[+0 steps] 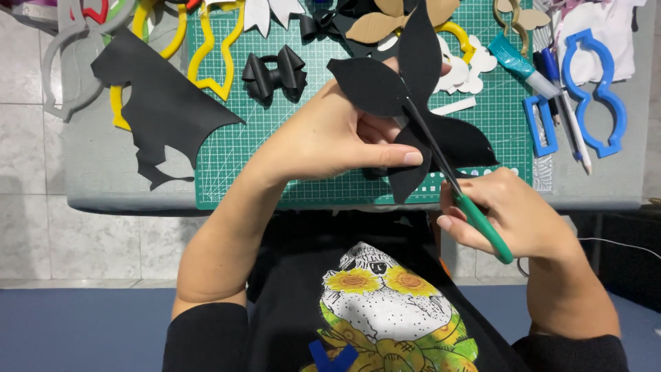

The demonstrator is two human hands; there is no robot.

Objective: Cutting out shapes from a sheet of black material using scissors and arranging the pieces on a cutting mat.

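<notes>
- At the far left of the desk [96,172], a grey curved template [65,69] lies partly off the edge, with a yellow template [148,27] beside it.
- A large black sheet scrap [162,103] with jagged cut-outs lies across the desk edge and the green cutting mat [234,151].
- A second yellow template [213,55] with a pointed outline rests on the mat, and a finished black bow [275,72] sits just right of it.
- The left hand [337,138] is raised over the mat; its fingers [403,158] are closed in a pinch on the black leaf-shaped cut-out [385,86], thumb pressed along the lower part of the piece.
- The cut-out is held in the air above the middle of the mat, with several pointed lobes spreading up, left and right.
- The scissors [454,189], with dark blades and green handles, run diagonally, their blades meeting the cut-out near its centre.
- The right hand [513,217] grips the scissor handles near the desk's front edge, its fingers curled round them.
- Behind them lie tan and white cut shapes [468,69].
- Further right are a glue tube [527,69], a pen [575,131] and 2 blue templates [599,89].
</notes>
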